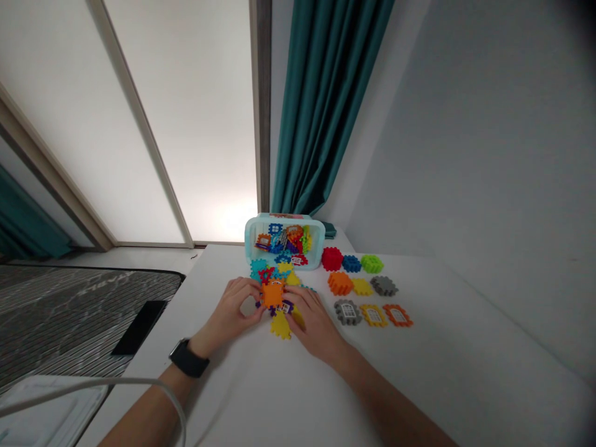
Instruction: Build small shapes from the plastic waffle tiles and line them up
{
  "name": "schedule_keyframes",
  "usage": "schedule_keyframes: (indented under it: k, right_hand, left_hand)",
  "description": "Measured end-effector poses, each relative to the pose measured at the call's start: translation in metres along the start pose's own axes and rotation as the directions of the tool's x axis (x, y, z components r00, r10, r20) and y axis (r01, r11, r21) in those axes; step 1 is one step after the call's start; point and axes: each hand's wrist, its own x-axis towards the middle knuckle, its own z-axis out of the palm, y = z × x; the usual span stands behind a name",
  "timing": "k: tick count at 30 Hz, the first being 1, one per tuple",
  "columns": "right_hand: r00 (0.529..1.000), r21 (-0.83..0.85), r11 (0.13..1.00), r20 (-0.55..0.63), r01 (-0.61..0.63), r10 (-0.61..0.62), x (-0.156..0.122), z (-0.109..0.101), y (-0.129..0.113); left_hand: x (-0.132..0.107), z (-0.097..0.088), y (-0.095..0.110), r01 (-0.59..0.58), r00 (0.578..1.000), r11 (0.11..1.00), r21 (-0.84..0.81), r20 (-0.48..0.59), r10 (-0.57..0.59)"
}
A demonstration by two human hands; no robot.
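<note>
My left hand (pixel 239 304) pinches the left edge of an orange notched building block (pixel 272 293), thumb and fingers closed on it. On the block's right side, the fingers of my right hand (pixel 313 318) curl against its edge. Below and around the block lie loose pieces: a yellow block (pixel 280 326), a purple piece with a white window (pixel 285 307), and teal pieces (pixel 257 269) with a red one (pixel 266 275) farther back. Part of this pile is hidden by my hands.
A light-blue tub (pixel 249 243) holding mixed blocks stands behind the pile. To the right are sorted stacks: red (pixel 332 259), blue (pixel 351 264), green (pixel 372 264), orange (pixel 340 284), yellow, grey (pixel 384 286), and window pieces (pixel 373 315). A white cable (pixel 139 381) crosses at lower left.
</note>
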Motion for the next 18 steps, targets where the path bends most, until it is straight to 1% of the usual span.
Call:
schedule_keyframes:
  k: [3, 6, 9, 12, 14, 16, 18]
  right_hand:
    - [0.998, -0.007, 1.0, -0.056, 0.027, -0.028, -0.001, 0.0, -0.002]
    - [0.994, -0.013, 0.999, -0.099, 0.041, -0.042, -0.002, -0.001, -0.002]
    - [0.987, -0.017, 0.998, -0.145, 0.064, -0.066, -0.002, -0.002, -0.002]
    - [0.974, -0.027, 0.994, -0.199, 0.104, -0.107, -0.002, -0.002, -0.001]
    - [0.969, -0.029, 0.992, -0.214, 0.122, -0.125, -0.002, -0.002, 0.0]
    - [0.968, -0.016, 0.993, -0.221, 0.115, -0.116, -0.003, -0.002, 0.001]
    - [0.969, 0.008, 0.995, -0.228, 0.095, -0.091, -0.004, -0.002, 0.002]
  left_hand:
    - [0.0, 0.006, 0.01, -0.039, 0.999, 0.998, -0.047, -0.035, 0.037]
    - [-0.001, 0.007, 0.014, -0.065, 0.997, 0.997, -0.041, -0.051, 0.063]
    - [-0.002, 0.007, 0.013, -0.093, 0.994, 0.996, 0.008, -0.054, 0.094]
    - [-0.003, 0.008, 0.01, -0.159, 0.985, 0.986, 0.046, -0.066, 0.162]
    - [-0.003, 0.009, 0.009, -0.204, 0.975, 0.978, 0.048, -0.077, 0.207]
    - [-0.003, 0.011, 0.008, -0.216, 0.973, 0.976, 0.034, -0.073, 0.218]
    - [-0.003, 0.014, 0.008, -0.202, 0.978, 0.979, 0.01, -0.046, 0.202]
